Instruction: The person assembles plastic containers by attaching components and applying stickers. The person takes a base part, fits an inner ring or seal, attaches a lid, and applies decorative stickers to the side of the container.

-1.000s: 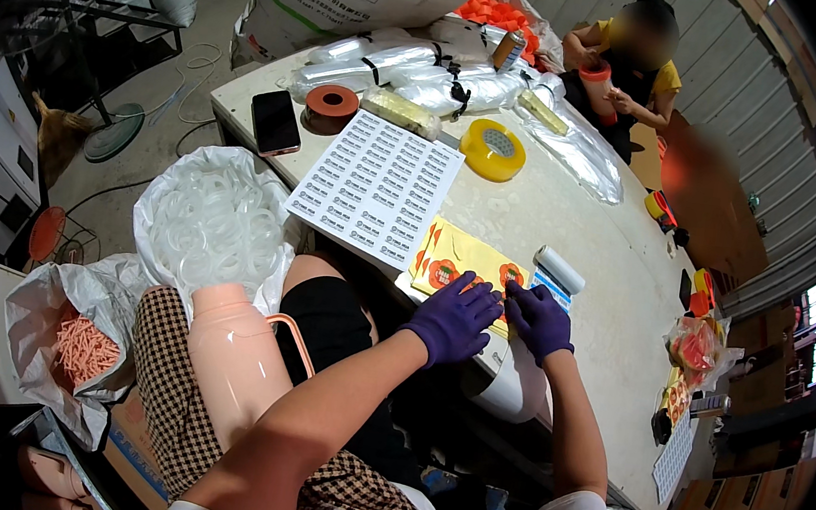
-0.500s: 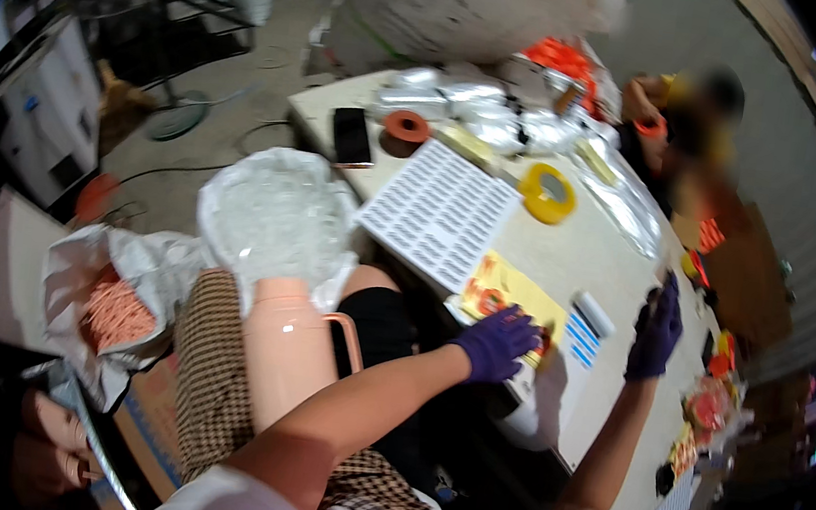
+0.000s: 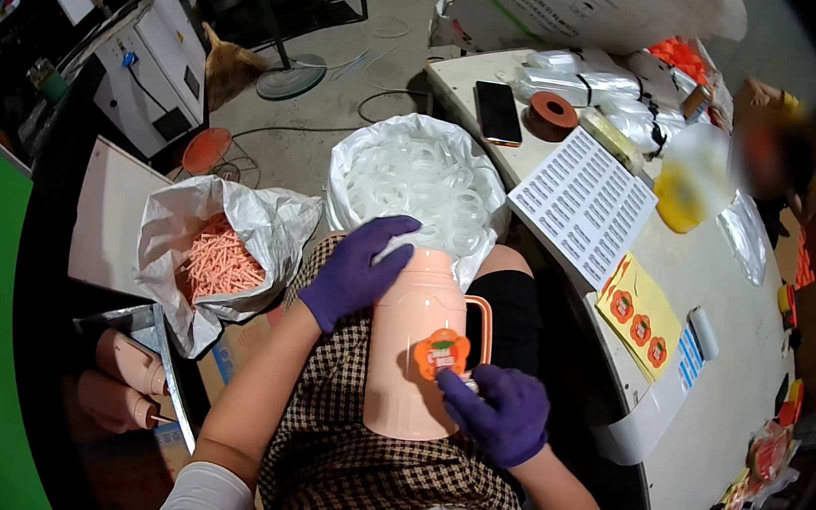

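Observation:
A peach-coloured plastic jug (image 3: 402, 395) with a side handle stands on my lap, its neck pointing away from me. My left hand (image 3: 353, 274), in a purple glove, grips the jug by its neck and shoulder. An orange flower-shaped sticker (image 3: 440, 352) is at the front of the jug, casting a shadow beside it. My purple-gloved right hand (image 3: 501, 412) is closed at the sticker's lower edge, fingertips touching it. On the table to the right is a yellow sheet of similar stickers (image 3: 635, 311).
A bag of clear plastic rings (image 3: 416, 185) lies ahead, and a bag of peach plastic pieces (image 3: 221, 259) at left. The table holds a label sheet (image 3: 585, 200), a phone (image 3: 498, 112), brown tape (image 3: 552, 116) and yellow tape (image 3: 681, 201). A person (image 3: 793, 148) sits across.
Both hands have moved from the table to the jug, the right one bringing an orange sticker. The jug now stands more upright in view, and the view has turned left.

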A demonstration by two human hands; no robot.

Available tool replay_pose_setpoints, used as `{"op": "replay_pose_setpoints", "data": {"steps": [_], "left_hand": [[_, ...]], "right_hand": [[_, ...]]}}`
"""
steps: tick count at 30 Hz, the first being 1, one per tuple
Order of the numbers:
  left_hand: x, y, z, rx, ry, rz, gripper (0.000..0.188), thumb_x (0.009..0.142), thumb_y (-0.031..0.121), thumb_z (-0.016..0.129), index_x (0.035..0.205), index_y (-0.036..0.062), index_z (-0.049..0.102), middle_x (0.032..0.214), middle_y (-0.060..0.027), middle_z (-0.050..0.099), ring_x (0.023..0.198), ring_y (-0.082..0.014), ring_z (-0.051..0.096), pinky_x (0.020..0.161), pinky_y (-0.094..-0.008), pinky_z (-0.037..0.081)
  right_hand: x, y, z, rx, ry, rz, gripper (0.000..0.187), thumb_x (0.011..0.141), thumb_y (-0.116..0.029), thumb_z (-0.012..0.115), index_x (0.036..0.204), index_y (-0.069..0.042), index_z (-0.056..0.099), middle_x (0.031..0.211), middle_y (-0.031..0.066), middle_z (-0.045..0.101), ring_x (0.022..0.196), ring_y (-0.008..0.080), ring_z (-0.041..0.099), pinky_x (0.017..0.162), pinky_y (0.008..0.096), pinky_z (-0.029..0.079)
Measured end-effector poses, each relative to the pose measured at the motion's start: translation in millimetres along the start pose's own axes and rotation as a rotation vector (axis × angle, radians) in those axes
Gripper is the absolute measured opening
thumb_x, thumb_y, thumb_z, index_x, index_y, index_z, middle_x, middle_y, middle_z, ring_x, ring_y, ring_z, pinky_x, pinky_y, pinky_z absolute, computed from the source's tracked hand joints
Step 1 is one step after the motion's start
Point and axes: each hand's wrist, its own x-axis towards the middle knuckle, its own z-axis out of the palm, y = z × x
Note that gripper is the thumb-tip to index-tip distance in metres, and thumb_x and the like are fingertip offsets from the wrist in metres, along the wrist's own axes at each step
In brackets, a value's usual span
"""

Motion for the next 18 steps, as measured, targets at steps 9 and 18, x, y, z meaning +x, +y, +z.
{"op": "replay_pose_setpoints", "data": {"steps": [9,18], "left_hand": [[-30.8,-20.8,29.6,-0.294,0.271,-0.015,0.032,0.096,0.008,0.062,0.126,-0.0030,0.061,0.127,-0.0151,0.064,0.121,-0.0244,0.060,0.104,-0.0343,0.045],[-59.6,-10.4,21.9,-0.244,0.175,0.055,0.037,0.096,-0.001,0.055,0.133,-0.0029,0.057,0.136,-0.0155,0.057,0.131,-0.0231,0.052,0.111,-0.0345,0.040]], "right_hand": [[5.8,-18.6,29.2,-0.181,-0.064,-0.016,0.052,0.076,-0.018,0.079,0.127,-0.022,0.067,0.091,0.0013,0.056,0.064,0.0174,0.052,0.055,0.0320,0.040],[3.8,-27.4,34.5,-0.176,-0.111,0.009,0.051,0.076,-0.018,0.080,0.126,-0.021,0.067,0.090,0.0017,0.057,0.064,0.0175,0.053,0.053,0.0318,0.041]]}}
